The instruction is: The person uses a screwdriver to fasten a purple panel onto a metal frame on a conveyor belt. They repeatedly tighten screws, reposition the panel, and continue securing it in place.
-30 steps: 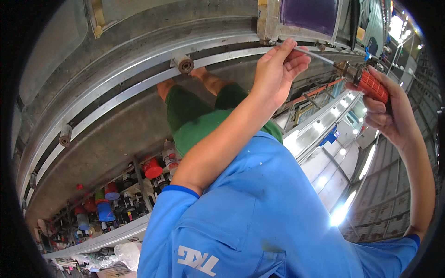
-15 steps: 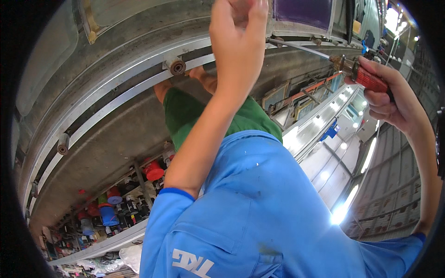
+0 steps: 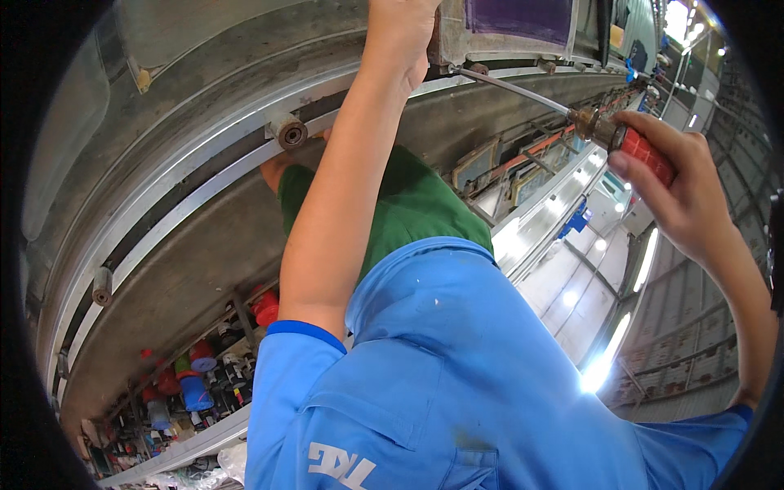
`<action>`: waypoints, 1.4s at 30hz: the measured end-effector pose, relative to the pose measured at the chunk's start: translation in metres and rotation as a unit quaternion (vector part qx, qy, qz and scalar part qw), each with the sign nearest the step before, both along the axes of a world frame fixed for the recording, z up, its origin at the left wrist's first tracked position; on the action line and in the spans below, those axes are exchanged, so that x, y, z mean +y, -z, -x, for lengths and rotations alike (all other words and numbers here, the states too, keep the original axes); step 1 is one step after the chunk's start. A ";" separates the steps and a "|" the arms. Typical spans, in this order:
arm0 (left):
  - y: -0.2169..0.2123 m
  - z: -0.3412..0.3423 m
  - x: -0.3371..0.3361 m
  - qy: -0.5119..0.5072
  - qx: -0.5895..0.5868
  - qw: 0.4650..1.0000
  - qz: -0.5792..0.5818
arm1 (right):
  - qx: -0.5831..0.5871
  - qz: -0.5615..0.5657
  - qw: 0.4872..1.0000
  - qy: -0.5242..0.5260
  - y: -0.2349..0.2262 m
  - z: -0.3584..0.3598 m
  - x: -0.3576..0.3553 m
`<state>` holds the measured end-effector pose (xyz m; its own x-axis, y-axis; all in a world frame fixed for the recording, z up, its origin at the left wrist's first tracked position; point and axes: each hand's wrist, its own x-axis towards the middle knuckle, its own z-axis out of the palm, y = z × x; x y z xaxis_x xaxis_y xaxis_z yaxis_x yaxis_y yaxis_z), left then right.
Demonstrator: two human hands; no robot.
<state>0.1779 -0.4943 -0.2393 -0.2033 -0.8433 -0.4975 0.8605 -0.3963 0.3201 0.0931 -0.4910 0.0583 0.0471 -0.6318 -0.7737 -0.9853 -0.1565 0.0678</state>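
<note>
Right hand (image 3: 694, 196) is wrapped tight round the red-handled screwdriver (image 3: 641, 151), its tip at the metal frame (image 3: 445, 49). Left hand (image 3: 400, 33) braces there, grip unclear. Looks mid-turning; next probably needs steady pressure.

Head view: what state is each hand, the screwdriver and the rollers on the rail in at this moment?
Right hand: closed around the red handle.
Screwdriver: held, shaft slanting up-left toward the frame with the purple panel.
Left hand: raised against that frame; fingers cut off by the picture's top edge.
Rollers: mounted on the curved rail.
</note>
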 end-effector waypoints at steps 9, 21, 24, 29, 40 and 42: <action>0.007 -0.010 -0.004 0.012 0.116 0.993 0.009 | 0.018 -0.043 0.893 0.448 -0.003 -0.024 0.005; -0.004 -0.012 -0.003 0.030 0.103 0.994 -0.009 | 0.048 -0.016 0.994 0.094 0.004 -0.022 -0.008; -0.005 -0.016 -0.004 0.023 0.120 0.992 -0.015 | 0.038 -0.082 0.811 0.579 -0.002 -0.018 -0.029; 0.004 -0.010 -0.002 0.017 0.152 0.988 0.000 | -0.043 -0.079 0.645 0.759 -0.002 0.000 0.000; 0.005 -0.014 -0.002 0.018 0.159 0.987 0.004 | 0.045 -0.007 0.965 -0.257 -0.001 -0.005 0.016; 0.004 -0.015 -0.002 0.022 0.157 0.987 0.009 | 0.039 0.000 0.970 -0.242 0.001 -0.005 0.019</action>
